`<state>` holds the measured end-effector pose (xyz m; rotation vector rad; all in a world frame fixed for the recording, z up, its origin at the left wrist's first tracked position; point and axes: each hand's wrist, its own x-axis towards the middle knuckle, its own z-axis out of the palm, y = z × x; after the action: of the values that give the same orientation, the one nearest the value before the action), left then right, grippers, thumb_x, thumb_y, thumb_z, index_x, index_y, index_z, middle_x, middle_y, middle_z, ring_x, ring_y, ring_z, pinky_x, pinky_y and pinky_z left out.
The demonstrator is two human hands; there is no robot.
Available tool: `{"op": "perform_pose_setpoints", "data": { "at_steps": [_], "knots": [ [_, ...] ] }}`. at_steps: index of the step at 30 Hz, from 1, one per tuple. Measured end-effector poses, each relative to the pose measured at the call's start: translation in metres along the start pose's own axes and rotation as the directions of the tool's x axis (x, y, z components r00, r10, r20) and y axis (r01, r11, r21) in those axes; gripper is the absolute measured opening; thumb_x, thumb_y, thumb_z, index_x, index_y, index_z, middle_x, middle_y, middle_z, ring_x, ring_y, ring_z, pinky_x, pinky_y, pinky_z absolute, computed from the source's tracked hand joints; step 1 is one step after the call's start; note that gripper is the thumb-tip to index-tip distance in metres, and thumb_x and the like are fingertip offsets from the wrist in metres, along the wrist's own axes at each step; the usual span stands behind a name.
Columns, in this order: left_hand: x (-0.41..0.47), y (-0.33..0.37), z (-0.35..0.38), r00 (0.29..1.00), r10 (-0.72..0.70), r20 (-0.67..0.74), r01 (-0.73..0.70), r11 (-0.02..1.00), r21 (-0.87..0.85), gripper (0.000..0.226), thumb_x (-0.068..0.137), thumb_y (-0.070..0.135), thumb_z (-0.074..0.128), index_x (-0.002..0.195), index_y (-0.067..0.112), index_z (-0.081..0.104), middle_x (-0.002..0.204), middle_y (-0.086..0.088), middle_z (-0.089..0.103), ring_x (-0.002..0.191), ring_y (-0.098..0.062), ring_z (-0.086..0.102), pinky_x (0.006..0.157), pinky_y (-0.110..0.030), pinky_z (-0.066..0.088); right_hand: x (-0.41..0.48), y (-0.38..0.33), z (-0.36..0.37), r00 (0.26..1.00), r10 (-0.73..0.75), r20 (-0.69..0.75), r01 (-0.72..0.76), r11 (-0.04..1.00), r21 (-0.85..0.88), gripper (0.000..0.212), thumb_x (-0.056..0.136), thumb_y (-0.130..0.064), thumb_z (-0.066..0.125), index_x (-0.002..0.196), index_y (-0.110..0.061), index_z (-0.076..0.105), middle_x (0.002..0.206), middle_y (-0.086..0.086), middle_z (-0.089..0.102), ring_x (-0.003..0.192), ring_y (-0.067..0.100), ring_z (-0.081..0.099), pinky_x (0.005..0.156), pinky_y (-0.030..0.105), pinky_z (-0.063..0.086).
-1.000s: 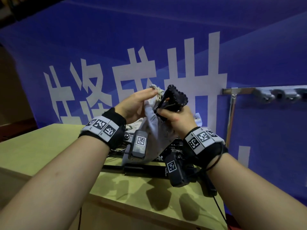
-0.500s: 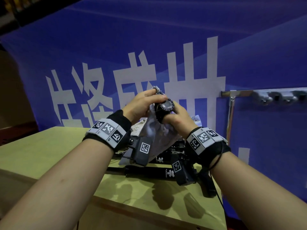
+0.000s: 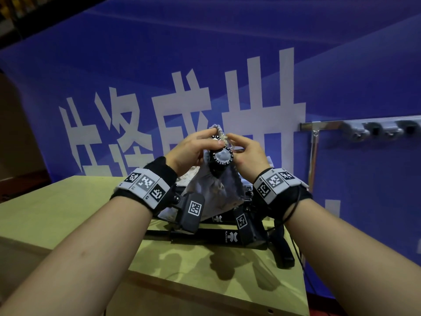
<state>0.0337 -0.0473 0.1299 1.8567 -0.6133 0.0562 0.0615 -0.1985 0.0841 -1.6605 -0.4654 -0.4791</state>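
I hold a grey drawstring pouch (image 3: 214, 190) up over the far part of the wooden table (image 3: 68, 210). A black watch (image 3: 222, 157) with a round glass face and a marked bezel sits in the pouch's mouth, its strap hidden inside the cloth. My left hand (image 3: 191, 151) grips the pouch's gathered rim on the left, thumb lying across the top by the watch. From the other side, my right hand (image 3: 248, 151) pinches the rim and its cord just above the watch face. Both wrists wear black bands with square markers.
Black straps with white logos (image 3: 230, 237) and small black marker-tagged boxes (image 3: 193, 212) lie on the table under my hands. A blue banner (image 3: 250, 53) with large white characters fills the background. A metal rail with grey hooks (image 3: 355, 131) stands at the right.
My right hand lowered the watch from above the pouch into its mouth, let go of it, and now pinches the rim. My left hand kept hold of the pouch.
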Motion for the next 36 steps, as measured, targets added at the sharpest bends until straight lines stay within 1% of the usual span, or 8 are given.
{"op": "perform_pose_setpoints", "data": {
  "at_steps": [3, 6, 8, 11, 13, 22, 29, 36],
  "knots": [
    [-0.001, 0.0, -0.001, 1.0, -0.004, -0.022, 0.004, 1.0, 0.005, 0.037, 0.08, 0.026, 0.065, 0.112, 0.007, 0.064, 0.105, -0.01, 0.069, 0.099, -0.027, 0.063, 0.082, -0.041, 0.045, 0.003, -0.001, 0.001, 0.996, 0.017, -0.092, -0.022, 0.999, -0.049, 0.022, 0.085, -0.016, 0.067, 0.106, -0.013, 0.072, 0.092, 0.004, 0.072, 0.084, 0.016, 0.067, 0.084, 0.035, 0.055],
    [-0.002, -0.001, -0.003, 0.999, -0.006, -0.054, 0.005, 1.0, -0.01, 0.045, 0.07, 0.037, 0.068, 0.111, 0.017, 0.07, 0.119, -0.02, 0.066, 0.109, -0.04, 0.061, 0.089, -0.047, 0.041, 0.003, -0.006, -0.005, 0.99, 0.011, -0.141, -0.01, 1.0, 0.006, 0.011, 0.088, -0.018, 0.065, 0.089, -0.011, 0.074, 0.072, -0.005, 0.068, 0.068, 0.007, 0.062, 0.07, 0.023, 0.051],
    [0.0, -0.003, -0.005, 0.994, -0.011, -0.107, 0.009, 1.0, -0.023, 0.037, 0.077, 0.029, 0.066, 0.11, 0.012, 0.07, 0.112, -0.021, 0.068, 0.102, -0.033, 0.067, 0.087, -0.039, 0.05, 0.001, -0.009, -0.01, 0.988, 0.006, -0.157, 0.007, 0.996, 0.087, 0.012, 0.088, -0.009, 0.062, 0.081, -0.01, 0.071, 0.066, -0.003, 0.064, 0.061, 0.007, 0.058, 0.062, 0.018, 0.049],
    [0.002, -0.004, -0.004, 0.984, -0.001, -0.177, -0.003, 1.0, -0.024, 0.019, 0.091, 0.015, 0.058, 0.102, 0.004, 0.068, 0.088, -0.01, 0.069, 0.072, -0.012, 0.068, 0.06, -0.021, 0.052, 0.001, -0.014, -0.02, 0.986, 0.054, -0.155, -0.021, 0.978, 0.206, 0.022, 0.088, -0.002, 0.058, 0.07, -0.011, 0.065, 0.064, 0.0, 0.062, 0.054, 0.008, 0.057, 0.056, 0.017, 0.048],
    [0.003, -0.004, -0.003, 0.977, 0.003, -0.212, -0.007, 1.0, -0.021, 0.033, 0.084, 0.023, 0.063, 0.106, -0.002, 0.069, 0.088, -0.011, 0.07, 0.072, -0.014, 0.067, 0.058, -0.021, 0.051, 0.002, -0.014, -0.027, 0.988, 0.098, -0.115, -0.06, 0.954, 0.294, 0.026, 0.088, 0.0, 0.056, 0.068, -0.013, 0.065, 0.06, 0.001, 0.062, 0.054, 0.011, 0.058, 0.059, 0.022, 0.048],
    [0.005, -0.004, 0.004, 0.976, 0.0, -0.22, 0.007, 0.999, 0.031, 0.032, 0.095, 0.015, 0.056, 0.112, -0.01, 0.066, 0.089, -0.013, 0.069, 0.067, -0.009, 0.067, 0.055, -0.017, 0.049, -0.003, -0.014, -0.038, 0.978, 0.191, -0.086, -0.124, 0.859, 0.497, 0.019, 0.093, -0.003, 0.051, 0.082, -0.012, 0.063, 0.065, -0.001, 0.07, 0.065, 0.014, 0.069, 0.068, 0.023, 0.054],
    [0.004, -0.004, 0.006, 0.975, -0.002, -0.221, 0.012, 0.999, 0.046, 0.036, 0.095, 0.017, 0.055, 0.112, -0.014, 0.064, 0.092, -0.016, 0.068, 0.067, -0.01, 0.066, 0.056, -0.02, 0.05, -0.001, -0.021, -0.036, 0.963, 0.257, -0.078, -0.178, 0.829, 0.53, 0.023, 0.095, 0.001, 0.039, 0.083, -0.014, 0.052, 0.079, 0.007, 0.061, 0.073, 0.018, 0.06, 0.069, 0.029, 0.052],
    [0.007, -0.002, 0.006, 0.976, -0.005, -0.218, 0.026, 0.996, 0.09, 0.056, 0.075, 0.038, 0.062, 0.105, -0.008, 0.068, 0.086, -0.013, 0.068, 0.072, -0.016, 0.064, 0.06, -0.025, 0.048, -0.004, -0.022, -0.032, 0.975, 0.215, 0.049, -0.219, 0.917, 0.332, 0.016, 0.091, -0.017, 0.049, 0.097, -0.012, 0.063, 0.086, 0.005, 0.063, 0.079, 0.018, 0.06, 0.072, 0.03, 0.047]
  ]
}}
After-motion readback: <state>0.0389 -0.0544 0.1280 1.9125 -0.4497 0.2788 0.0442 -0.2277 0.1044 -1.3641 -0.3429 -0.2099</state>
